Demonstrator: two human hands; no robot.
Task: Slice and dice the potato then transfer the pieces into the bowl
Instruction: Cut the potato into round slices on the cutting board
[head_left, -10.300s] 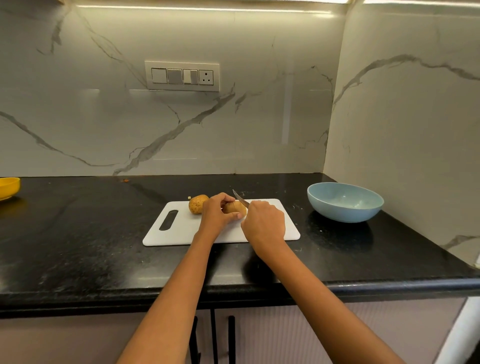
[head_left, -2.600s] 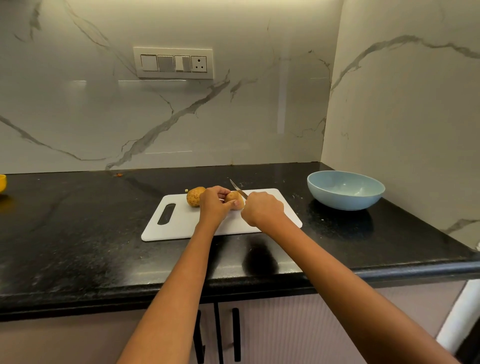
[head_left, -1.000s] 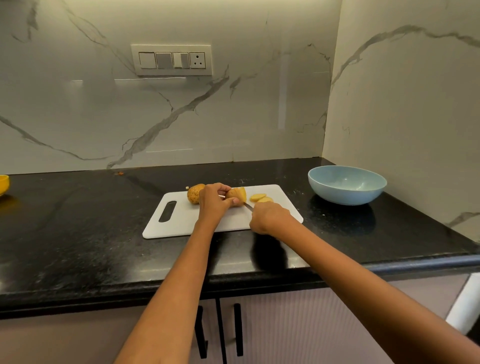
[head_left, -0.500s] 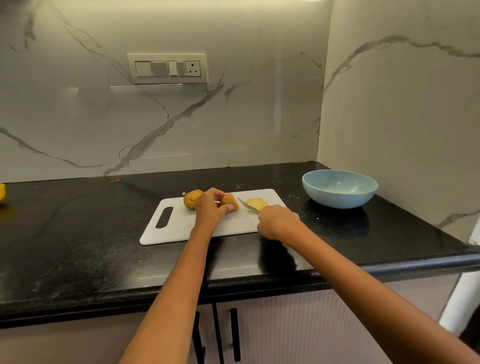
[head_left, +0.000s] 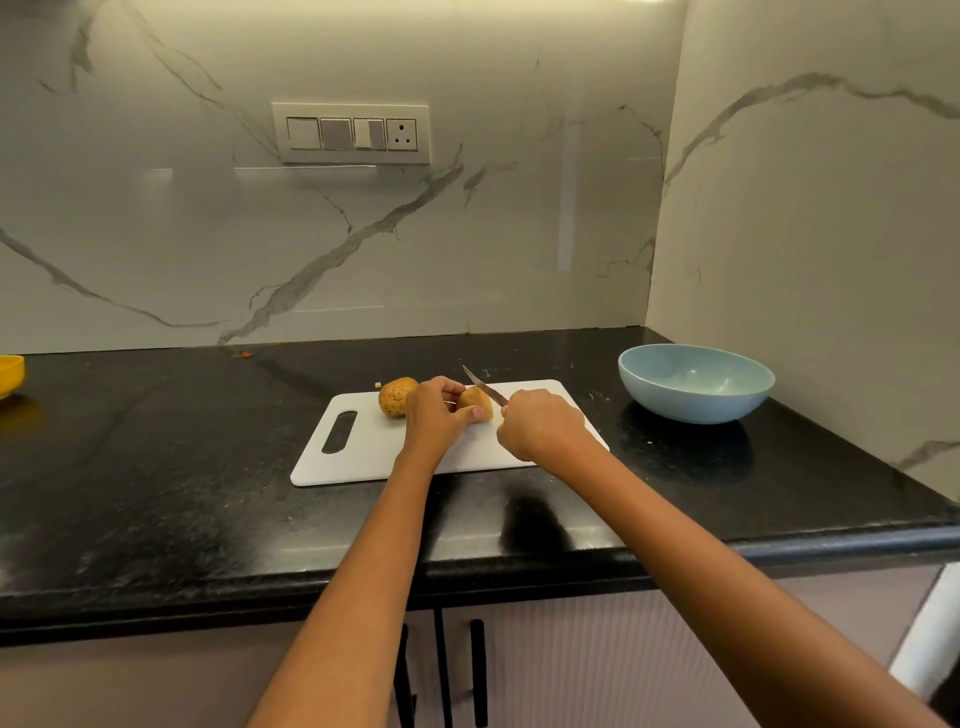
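A white cutting board (head_left: 363, 457) lies on the black counter. On it my left hand (head_left: 434, 415) grips a brown potato piece (head_left: 474, 400). A second potato piece (head_left: 396, 396) sits on the board just left of that hand. My right hand (head_left: 540, 423) holds a knife (head_left: 483, 384) whose blade slants up and back over the right end of the held piece. The cut slices are hidden behind my right hand. A light blue bowl (head_left: 696, 382) stands to the right of the board.
The black counter (head_left: 156, 493) ends at a front edge above cabinet doors with dark handles (head_left: 478, 670). Marble walls close the back and the right side behind the bowl. A yellow dish (head_left: 10, 374) sits at the far left edge.
My right hand has brought the knife back from the slices on the right and raised the blade over the held potato piece. The slices are now out of sight behind that hand.
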